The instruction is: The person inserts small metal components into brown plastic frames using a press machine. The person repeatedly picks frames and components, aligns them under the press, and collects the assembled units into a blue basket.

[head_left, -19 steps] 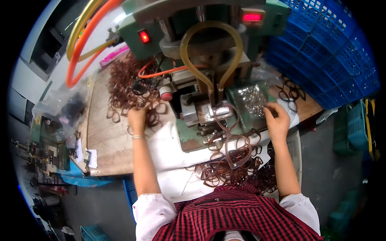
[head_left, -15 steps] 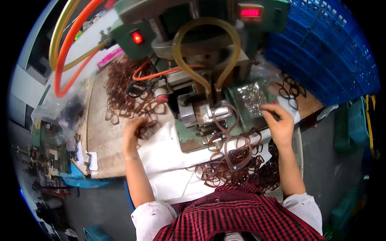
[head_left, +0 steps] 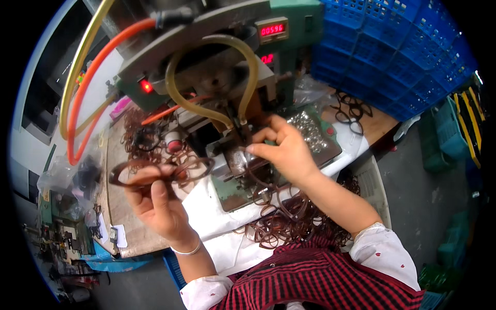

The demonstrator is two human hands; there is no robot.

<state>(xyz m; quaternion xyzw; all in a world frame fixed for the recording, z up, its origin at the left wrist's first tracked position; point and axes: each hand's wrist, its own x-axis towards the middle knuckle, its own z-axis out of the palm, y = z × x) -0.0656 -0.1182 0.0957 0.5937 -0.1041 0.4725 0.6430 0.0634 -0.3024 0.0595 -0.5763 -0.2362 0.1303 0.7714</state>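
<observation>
**A:** At the green bench machine (head_left: 227, 108), the left hand (head_left: 157, 201) had a dark brown eyeglass frame front (head_left: 160, 170) up off the surface (head_left: 124, 206), held level just in front of the clamp. See the grip?

**B:** I did. Thumb and fingers (head_left: 155, 173) were pinched shut on the bridge, the two lens rims sticking out either side. Sensible spot, I'd say: the frame looked thin, light plastic, a bit springy, and the bridge is its stiffest part. Grab a rim and it would likely flex or twist.

**A:** And the right hand (head_left: 287, 152)?

**B:** It was in at the machine's jaw block (head_left: 240, 160), under the looping yellowish hose (head_left: 212, 77). Fingers curled close together, tips nipping something small and dark there. I couldn't tell whether it was another frame or part of the fixture.

**A:** Plenty more stock about.

**B:** Yes, a heap of brown frames (head_left: 289, 227) lay in the lap area below the right forearm, another pile (head_left: 139, 139) behind the left hand, and a tray of small shiny metal parts (head_left: 307, 132) sat just right of the fingers. Smooth plastic, so probably slippery; a firm pinch suited it.
</observation>
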